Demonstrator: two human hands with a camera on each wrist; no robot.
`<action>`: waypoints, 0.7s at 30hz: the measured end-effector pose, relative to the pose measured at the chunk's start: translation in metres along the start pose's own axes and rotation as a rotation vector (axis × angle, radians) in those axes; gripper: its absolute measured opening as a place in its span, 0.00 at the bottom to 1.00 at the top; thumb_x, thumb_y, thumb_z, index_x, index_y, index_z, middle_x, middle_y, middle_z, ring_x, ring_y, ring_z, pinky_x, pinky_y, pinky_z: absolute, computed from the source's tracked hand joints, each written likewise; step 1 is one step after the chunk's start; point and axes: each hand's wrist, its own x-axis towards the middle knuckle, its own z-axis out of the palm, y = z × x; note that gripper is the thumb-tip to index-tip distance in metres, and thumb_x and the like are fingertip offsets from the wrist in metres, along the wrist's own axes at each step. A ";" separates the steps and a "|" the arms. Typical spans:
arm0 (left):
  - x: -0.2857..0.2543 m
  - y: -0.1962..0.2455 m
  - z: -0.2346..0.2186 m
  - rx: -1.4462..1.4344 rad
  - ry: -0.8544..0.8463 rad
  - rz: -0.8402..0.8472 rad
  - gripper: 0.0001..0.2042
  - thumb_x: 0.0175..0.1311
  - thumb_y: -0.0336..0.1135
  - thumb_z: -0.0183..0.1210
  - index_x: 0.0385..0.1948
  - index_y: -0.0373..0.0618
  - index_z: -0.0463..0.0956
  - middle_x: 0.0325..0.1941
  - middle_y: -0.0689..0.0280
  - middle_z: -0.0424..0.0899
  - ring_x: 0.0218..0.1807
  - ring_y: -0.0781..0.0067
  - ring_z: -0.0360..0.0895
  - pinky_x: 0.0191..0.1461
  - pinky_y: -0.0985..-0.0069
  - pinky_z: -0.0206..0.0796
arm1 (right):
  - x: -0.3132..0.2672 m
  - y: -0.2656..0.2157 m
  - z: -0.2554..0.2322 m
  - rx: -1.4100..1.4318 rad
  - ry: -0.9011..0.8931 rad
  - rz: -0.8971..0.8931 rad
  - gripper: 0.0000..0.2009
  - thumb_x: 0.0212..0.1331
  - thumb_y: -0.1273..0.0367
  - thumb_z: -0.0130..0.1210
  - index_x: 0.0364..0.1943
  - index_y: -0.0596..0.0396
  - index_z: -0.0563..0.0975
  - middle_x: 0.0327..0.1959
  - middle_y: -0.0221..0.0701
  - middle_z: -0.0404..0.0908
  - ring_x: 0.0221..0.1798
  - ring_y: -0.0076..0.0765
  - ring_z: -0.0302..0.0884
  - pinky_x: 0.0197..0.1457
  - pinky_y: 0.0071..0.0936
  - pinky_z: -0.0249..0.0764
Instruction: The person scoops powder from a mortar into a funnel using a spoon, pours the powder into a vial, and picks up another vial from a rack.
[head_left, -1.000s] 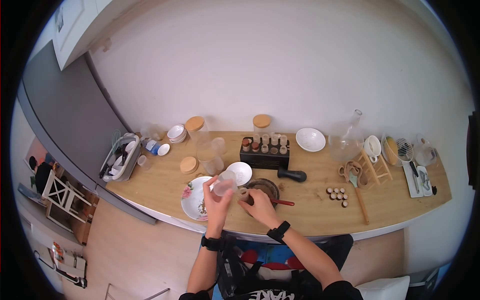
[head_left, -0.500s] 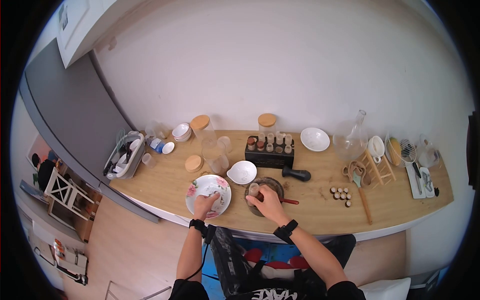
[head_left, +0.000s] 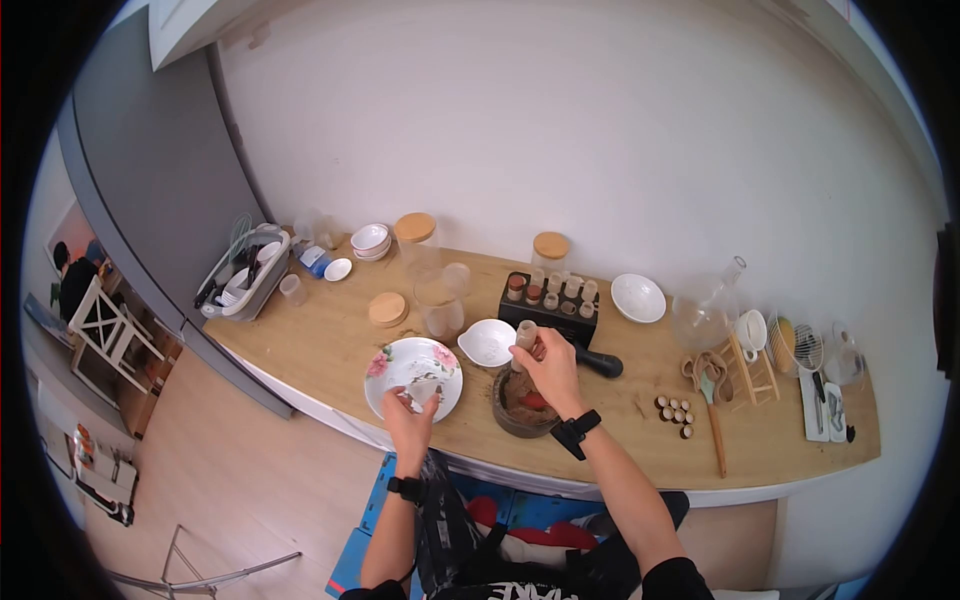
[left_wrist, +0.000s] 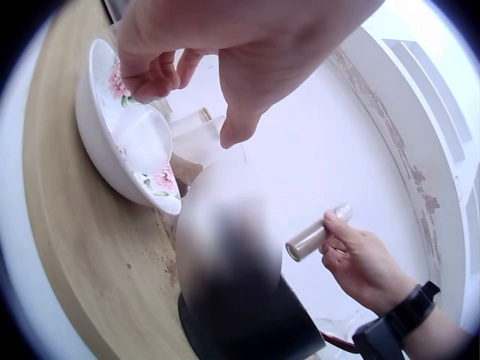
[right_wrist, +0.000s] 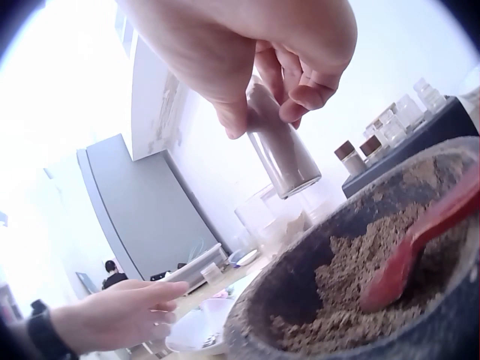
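Observation:
My right hand (head_left: pixel 556 372) pinches a glass vial (head_left: pixel 524 341) filled with greyish-brown powder, held above the dark mortar (head_left: pixel 507 422). In the right wrist view the vial (right_wrist: pixel 286 154) tilts slightly over the mortar's edge. Brown powder (right_wrist: pixel 352 274) and a red spoon (right_wrist: pixel 401 270) lie inside the mortar. My left hand (head_left: pixel 408 428) hovers at the floral bowl (head_left: pixel 378 350), thumb and fingers apart. A clear cup (left_wrist: pixel 142 139) rests in that bowl, not touched by the left fingers in the left wrist view.
Behind the mortar stand a white bowl (head_left: pixel 490 343), a black rack (head_left: pixel 560 322) of vials and a black handle (head_left: pixel 602 364). Clear jars (head_left: pixel 440 310) are behind the floral bowl. Several small caps (head_left: pixel 674 410) and a spatula (head_left: pixel 717 440) lie at the right.
My left hand has lowered the clear cup into the floral bowl and let go of it. My right hand has raised the vial and moved it slightly away from my body. The head view has shifted.

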 end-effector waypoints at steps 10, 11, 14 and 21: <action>-0.039 0.029 0.001 -0.234 -0.251 0.019 0.12 0.48 0.29 0.65 0.35 0.40 0.74 0.22 0.70 0.71 0.23 0.81 0.69 0.29 0.82 0.63 | -0.002 0.009 0.018 -0.091 -0.066 -0.066 0.16 0.51 0.71 0.62 0.42 0.64 0.74 0.34 0.42 0.72 0.33 0.46 0.72 0.36 0.35 0.69; -0.041 0.028 0.003 -0.203 -0.253 0.042 0.10 0.50 0.28 0.63 0.34 0.39 0.75 0.21 0.70 0.72 0.23 0.81 0.69 0.29 0.82 0.63 | -0.004 0.010 0.017 -0.078 -0.080 -0.062 0.16 0.51 0.71 0.62 0.43 0.64 0.74 0.34 0.42 0.72 0.33 0.46 0.72 0.36 0.35 0.69; -0.045 0.035 0.005 -0.220 -0.321 -0.003 0.09 0.51 0.28 0.62 0.33 0.39 0.75 0.20 0.70 0.74 0.24 0.82 0.70 0.30 0.83 0.64 | 0.000 0.012 0.018 -0.064 -0.053 -0.072 0.16 0.50 0.72 0.62 0.42 0.63 0.75 0.34 0.41 0.72 0.31 0.42 0.72 0.35 0.33 0.70; -0.051 0.028 0.011 -0.259 -0.369 0.022 0.08 0.52 0.28 0.60 0.33 0.37 0.75 0.18 0.67 0.75 0.22 0.80 0.72 0.29 0.80 0.65 | 0.001 0.008 0.011 0.065 0.015 0.105 0.14 0.45 0.70 0.67 0.32 0.63 0.76 0.23 0.32 0.75 0.23 0.25 0.71 0.28 0.23 0.70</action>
